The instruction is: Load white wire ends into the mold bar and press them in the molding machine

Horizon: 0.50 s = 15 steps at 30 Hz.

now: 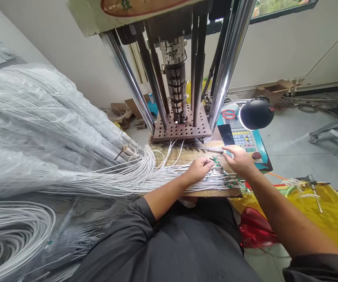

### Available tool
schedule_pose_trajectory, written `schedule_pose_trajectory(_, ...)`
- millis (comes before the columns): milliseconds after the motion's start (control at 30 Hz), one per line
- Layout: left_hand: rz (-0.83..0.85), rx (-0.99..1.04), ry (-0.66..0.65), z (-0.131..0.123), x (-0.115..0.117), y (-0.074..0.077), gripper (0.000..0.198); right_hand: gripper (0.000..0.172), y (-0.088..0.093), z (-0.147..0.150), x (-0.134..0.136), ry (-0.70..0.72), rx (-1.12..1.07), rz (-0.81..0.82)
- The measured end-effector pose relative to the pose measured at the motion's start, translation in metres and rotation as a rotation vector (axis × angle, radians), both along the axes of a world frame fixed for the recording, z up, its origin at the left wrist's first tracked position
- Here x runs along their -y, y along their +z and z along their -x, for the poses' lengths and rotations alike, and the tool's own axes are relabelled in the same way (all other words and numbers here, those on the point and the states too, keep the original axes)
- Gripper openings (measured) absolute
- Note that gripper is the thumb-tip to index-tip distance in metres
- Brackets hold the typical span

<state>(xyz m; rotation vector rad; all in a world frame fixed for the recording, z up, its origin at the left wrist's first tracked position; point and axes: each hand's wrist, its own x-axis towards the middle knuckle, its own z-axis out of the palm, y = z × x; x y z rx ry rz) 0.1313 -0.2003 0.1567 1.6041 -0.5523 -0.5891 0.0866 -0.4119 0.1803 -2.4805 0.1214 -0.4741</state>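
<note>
My left hand is closed in a pinch over the cable bundle, at the end of a white cable with a small green and dark tip. My right hand has its thumb and fingertips closed around the near end of a slim grey metal tool, which points left toward the press base; its exact kind is not clear. Many white cables run from the left across the cardboard-covered bench. Their green-tipped ends lie together below my right hand.
A press with a perforated steel plate and a vertical ram stands ahead. To the right are a black lamp, a phone, red-handled scissors and a control panel. Plastic-wrapped cable bundles fill the left.
</note>
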Motion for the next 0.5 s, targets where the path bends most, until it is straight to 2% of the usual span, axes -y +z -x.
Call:
schedule_pose_trajectory(67,0.013,0.009,0.053,-0.01,0.001,-0.005,0.026,0.044,-0.007,-0.022,0.003,0.076,-0.035,0.191)
schedule_pose_trajectory(133,-0.015,0.083,0.108,-0.023,0.0,-0.007,0.024,0.049,-0.012,-0.04,0.004,0.132,-0.113,0.27)
schedule_pose_trajectory(200,-0.078,0.157,0.148,-0.035,-0.004,-0.006,0.021,0.047,-0.014,-0.055,0.004,0.189,-0.161,0.281)
schedule_pose_trajectory(333,-0.24,0.249,0.163,-0.05,-0.013,0.001,0.017,0.029,-0.013,-0.072,0.0,0.273,-0.208,0.275)
schedule_pose_trajectory(400,-0.308,0.313,0.144,-0.05,-0.016,0.005,0.017,0.022,-0.011,-0.073,-0.002,0.295,-0.223,0.263)
schedule_pose_trajectory(500,-0.331,0.43,0.106,-0.043,-0.018,0.01,0.018,0.027,-0.003,-0.061,-0.005,0.297,-0.247,0.226)
